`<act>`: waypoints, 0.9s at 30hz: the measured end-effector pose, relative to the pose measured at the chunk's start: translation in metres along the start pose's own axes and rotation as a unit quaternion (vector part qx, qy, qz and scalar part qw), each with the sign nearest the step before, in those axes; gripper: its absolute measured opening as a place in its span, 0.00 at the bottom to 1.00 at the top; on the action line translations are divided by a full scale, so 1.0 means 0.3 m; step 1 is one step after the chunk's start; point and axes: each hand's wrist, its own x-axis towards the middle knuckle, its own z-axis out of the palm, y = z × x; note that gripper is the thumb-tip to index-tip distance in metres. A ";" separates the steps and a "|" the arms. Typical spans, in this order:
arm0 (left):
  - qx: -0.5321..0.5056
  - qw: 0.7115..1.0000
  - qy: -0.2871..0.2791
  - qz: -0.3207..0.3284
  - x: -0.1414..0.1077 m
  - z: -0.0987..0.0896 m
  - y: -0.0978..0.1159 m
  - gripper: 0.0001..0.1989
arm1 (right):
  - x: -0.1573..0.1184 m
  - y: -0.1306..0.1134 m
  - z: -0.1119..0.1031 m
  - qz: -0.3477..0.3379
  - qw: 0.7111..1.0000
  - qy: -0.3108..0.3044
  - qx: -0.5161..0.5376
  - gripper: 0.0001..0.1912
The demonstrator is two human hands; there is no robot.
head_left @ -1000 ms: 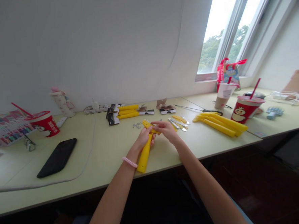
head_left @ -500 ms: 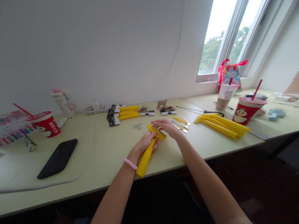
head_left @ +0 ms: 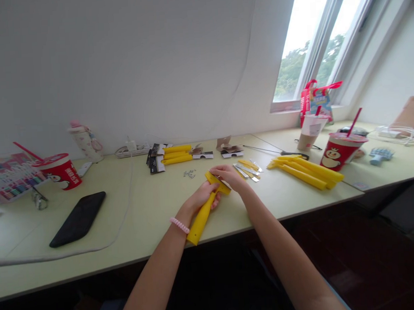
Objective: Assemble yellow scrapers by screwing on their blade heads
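My left hand (head_left: 198, 200) is shut around the handle of a yellow plastic scraper (head_left: 200, 221), whose end sticks out toward me. The fingers of my right hand (head_left: 230, 177) press on the scraper's wide yellow head (head_left: 217, 182) from above, partly hiding it. Thin metal blades (head_left: 246, 171) and yellow strips lie just right of my right hand. A small scatter of metal screws (head_left: 190, 174) sits just beyond my left hand. A pink coil band (head_left: 179, 225) circles my left wrist.
On the pale green desk (head_left: 144, 215) are a black phone (head_left: 77, 219), yellow handles (head_left: 306, 173), packaged yellow handles (head_left: 177, 154), a power strip (head_left: 131, 151), and red cups (head_left: 339, 150). A cable runs along the left side. The desk's front edge lies below my hands.
Since a second ago, the scraper has turned and its head has shifted right under my right fingers. My hands have barely moved in the last half second.
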 end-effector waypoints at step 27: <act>-0.017 1.000 0.010 -0.022 -0.012 0.008 0.009 0.11 | -0.019 -0.010 -0.024 0.009 0.998 -0.064 -0.018 0.13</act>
